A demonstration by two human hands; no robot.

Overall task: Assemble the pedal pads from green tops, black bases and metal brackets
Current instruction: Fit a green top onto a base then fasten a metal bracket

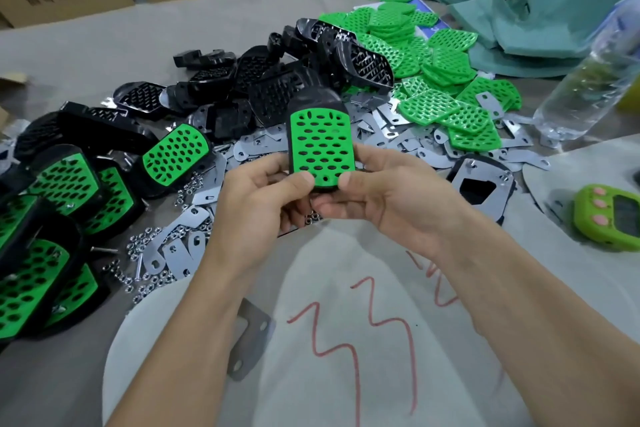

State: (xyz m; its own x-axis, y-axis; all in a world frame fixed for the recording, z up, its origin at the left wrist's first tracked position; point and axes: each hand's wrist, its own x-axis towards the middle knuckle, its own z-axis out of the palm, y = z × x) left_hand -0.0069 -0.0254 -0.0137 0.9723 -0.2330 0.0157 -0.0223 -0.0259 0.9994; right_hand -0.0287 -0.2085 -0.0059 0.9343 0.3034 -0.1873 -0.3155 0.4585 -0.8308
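Just above the cloth-covered worktop [346,374], the left hand [256,204] and right hand [391,204] pinch one pedal pad [322,163], its perforated green top [320,132] seated in a black base [312,97], flat metal brackets [258,146] strewn beyond.

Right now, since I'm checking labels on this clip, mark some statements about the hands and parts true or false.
1. The left hand and right hand both hold one pedal pad. True.
2. Its green side faces away from the camera. False: it faces the camera.
3. Finished pads are piled at the left. True.
4. The loose green tops lie left of the black bases. False: they lie to their right.
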